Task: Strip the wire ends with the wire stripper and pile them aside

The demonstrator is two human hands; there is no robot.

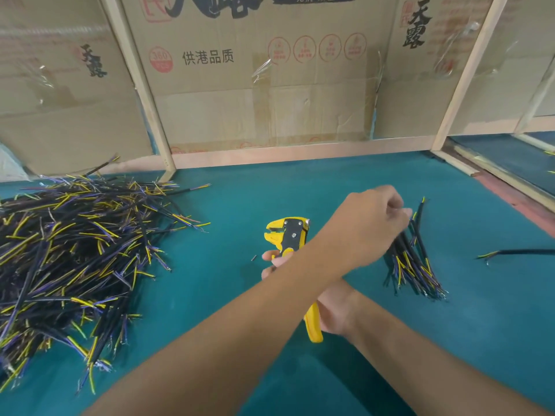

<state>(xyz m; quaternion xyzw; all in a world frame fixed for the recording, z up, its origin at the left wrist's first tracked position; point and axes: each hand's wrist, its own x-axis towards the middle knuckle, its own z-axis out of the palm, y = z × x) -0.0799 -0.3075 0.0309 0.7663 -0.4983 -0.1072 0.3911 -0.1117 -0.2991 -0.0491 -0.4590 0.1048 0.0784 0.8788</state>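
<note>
My right hand grips the handles of the yellow and black wire stripper, whose jaws point up and left with nothing in them. My left arm crosses over it to the right. My left hand has its fingers curled and pinches a black wire at the top of a small pile of wires on the green mat. A large heap of black wires with yellow and purple cores lies on the left.
One loose wire lies at the right edge. A tiny black insulation scrap sits left of the stripper. Cardboard panels in a wooden frame wall off the back of the green table.
</note>
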